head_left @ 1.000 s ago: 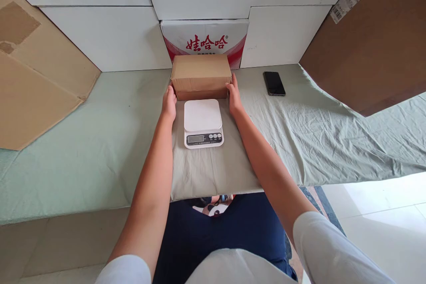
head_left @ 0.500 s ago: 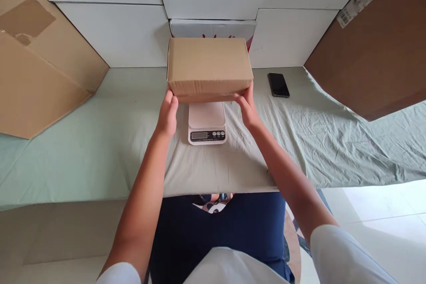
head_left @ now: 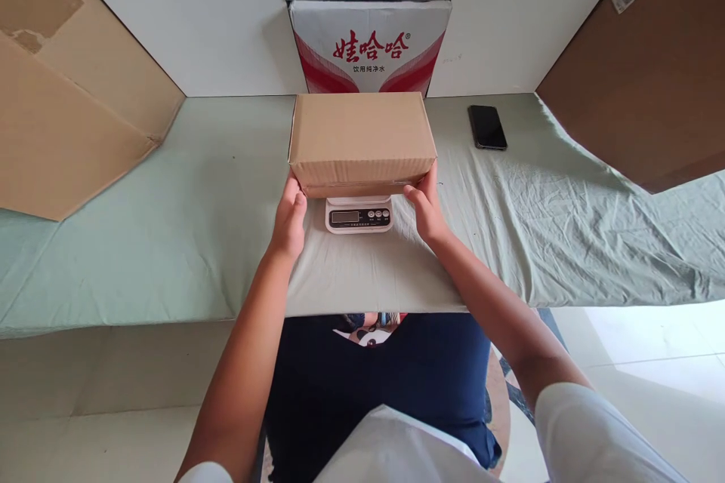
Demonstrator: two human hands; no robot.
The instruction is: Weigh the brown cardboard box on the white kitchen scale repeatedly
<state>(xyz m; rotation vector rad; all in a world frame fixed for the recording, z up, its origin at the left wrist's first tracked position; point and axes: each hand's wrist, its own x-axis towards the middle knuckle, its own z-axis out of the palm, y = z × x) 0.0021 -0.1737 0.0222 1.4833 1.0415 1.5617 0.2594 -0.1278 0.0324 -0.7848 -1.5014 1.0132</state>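
A closed brown cardboard box [head_left: 362, 128] is held between my two hands in the middle of the view. My left hand [head_left: 290, 219] grips its near left corner, thumb along the side and fingers hidden underneath. At the near right corner my right hand [head_left: 427, 204] has hold of it in the same way. Under the box is a white kitchen scale [head_left: 359, 225], whose front panel with a dark display and buttons shows. The box hides the scale's platform, and I cannot tell whether the two touch.
The table bears a pale green cloth [head_left: 226, 241]. A black phone [head_left: 487, 127] lies to the right. Large cardboard panels stand at the left [head_left: 91, 113] and right [head_left: 634, 98]. Behind the box stands a white and red carton [head_left: 371, 45] against white panels [head_left: 192, 30].
Both hands have lowered the box toward the scale, so it covers more of the platform. More of the red and white carton shows behind. The camera view has shifted slightly.
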